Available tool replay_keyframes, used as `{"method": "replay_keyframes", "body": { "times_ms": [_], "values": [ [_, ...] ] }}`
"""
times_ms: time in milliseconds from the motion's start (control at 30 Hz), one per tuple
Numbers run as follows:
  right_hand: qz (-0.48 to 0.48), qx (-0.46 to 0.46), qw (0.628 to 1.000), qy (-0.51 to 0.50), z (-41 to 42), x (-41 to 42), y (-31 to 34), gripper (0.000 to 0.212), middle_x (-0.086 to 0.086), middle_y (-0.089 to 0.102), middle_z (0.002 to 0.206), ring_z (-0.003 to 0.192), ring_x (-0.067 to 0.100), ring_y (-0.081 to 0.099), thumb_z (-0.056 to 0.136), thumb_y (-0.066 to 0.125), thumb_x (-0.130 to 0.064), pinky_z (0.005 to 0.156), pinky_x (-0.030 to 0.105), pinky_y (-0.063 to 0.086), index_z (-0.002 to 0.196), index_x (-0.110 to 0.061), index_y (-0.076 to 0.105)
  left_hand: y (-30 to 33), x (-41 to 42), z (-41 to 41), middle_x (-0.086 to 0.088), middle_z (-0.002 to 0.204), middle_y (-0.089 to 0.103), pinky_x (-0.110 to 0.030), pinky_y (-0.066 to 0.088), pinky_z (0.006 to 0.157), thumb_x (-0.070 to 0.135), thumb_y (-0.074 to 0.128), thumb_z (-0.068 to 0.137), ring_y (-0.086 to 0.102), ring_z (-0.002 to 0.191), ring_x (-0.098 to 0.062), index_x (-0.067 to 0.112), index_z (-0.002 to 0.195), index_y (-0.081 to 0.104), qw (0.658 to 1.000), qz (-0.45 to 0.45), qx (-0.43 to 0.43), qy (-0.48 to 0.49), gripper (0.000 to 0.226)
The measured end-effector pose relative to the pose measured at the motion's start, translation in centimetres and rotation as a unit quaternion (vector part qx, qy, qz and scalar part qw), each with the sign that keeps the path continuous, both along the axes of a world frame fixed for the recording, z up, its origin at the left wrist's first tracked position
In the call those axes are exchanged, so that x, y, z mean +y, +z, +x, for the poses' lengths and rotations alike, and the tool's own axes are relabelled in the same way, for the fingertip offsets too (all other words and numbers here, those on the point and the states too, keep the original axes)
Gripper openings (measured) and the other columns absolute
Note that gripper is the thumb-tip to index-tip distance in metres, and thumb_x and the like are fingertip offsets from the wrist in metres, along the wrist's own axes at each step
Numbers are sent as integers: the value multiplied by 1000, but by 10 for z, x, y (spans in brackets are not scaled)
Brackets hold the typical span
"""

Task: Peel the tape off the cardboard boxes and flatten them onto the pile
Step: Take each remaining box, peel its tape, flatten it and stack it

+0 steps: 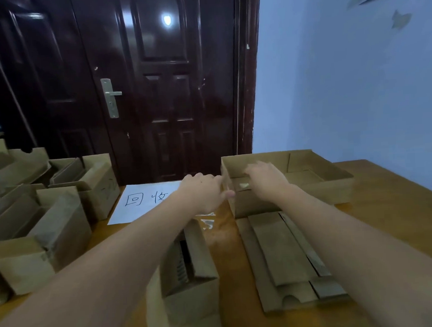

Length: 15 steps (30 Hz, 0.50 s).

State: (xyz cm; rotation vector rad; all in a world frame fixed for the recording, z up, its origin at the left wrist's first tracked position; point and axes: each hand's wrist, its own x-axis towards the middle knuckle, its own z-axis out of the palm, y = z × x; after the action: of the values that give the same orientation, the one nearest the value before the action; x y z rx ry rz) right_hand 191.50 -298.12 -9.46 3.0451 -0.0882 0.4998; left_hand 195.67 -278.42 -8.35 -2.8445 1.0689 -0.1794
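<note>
You are in a plain indoor room, probably a home or small back room used for sorting recyclables. A dark glossy panelled door (pixel 156 91) with a metal lever handle (pixel 111 97) fills the far wall; a painted pale blue wall (pixel 356 93) runs along the right. In front of you a wooden table (pixel 387 212) carries open cardboard boxes (pixel 38 222) on the left and a white sheet (pixel 141 199) handwritten with Chinese characters, far centre. Flattened cardboard (pixel 284 254) lies near right.
</note>
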Motion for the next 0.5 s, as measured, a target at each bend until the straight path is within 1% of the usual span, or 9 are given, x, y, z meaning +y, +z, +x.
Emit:
{"method": "replay_keyframes", "body": {
  "times_ms": [67,133,200,233,300,367,433,500],
  "values": [
    [81,1,997,-8,-7,4,-1,43,5,55,146,135,25,50,102,51,-14,113,43,42,145,-18,53,4,14,-4,-5,153,49,-48,41,105,69,25,102,49,135,-31,24,157,34,1000,1,0,3,72],
    [132,-3,991,12,-18,14,0,43,2,55,147,134,22,52,103,49,-14,109,39,45,145,-19,52,10,34,-9,-4,153,49,-47,43,103,70,25,102,50,134,-30,25,157,35,1000,3,-12,17,72],
    [143,1,988,49,-35,32,4,37,0,60,137,123,20,57,104,48,-18,100,33,49,140,-20,56,17,57,-14,-2,152,51,-45,44,100,70,24,102,52,132,-29,27,156,37,999,6,-28,34,70],
    [144,8,987,66,-45,43,7,37,0,61,135,121,19,58,105,48,-21,97,32,49,141,-20,55,19,70,-18,-1,151,51,-44,44,100,70,24,102,52,131,-28,28,156,37,998,9,-37,42,69],
    [146,39,985,87,-64,64,14,43,-3,56,144,127,19,55,106,48,-32,102,35,47,147,-22,49,24,94,-31,1,152,51,-42,44,102,68,26,103,51,132,-27,29,155,39,998,6,-39,49,67],
    [138,75,983,98,-83,87,22,50,-5,49,153,136,19,48,106,46,-44,110,40,43,152,-25,44,26,115,-47,4,153,50,-44,42,107,66,32,103,50,134,-25,31,153,44,999,-37,-1,35,62],
    [131,102,980,111,-102,110,26,57,-6,45,157,141,19,44,104,42,-55,112,40,39,154,-27,40,22,134,-64,8,153,50,-42,40,110,62,36,104,49,135,-21,34,148,50,995,-88,39,15,54],
    [131,115,977,125,-123,131,30,59,-8,46,156,142,18,43,103,39,-59,111,38,40,155,-31,40,16,149,-79,11,152,51,-40,40,111,52,37,107,48,137,-17,35,145,53,991,-117,60,1,45]
  ]
}}
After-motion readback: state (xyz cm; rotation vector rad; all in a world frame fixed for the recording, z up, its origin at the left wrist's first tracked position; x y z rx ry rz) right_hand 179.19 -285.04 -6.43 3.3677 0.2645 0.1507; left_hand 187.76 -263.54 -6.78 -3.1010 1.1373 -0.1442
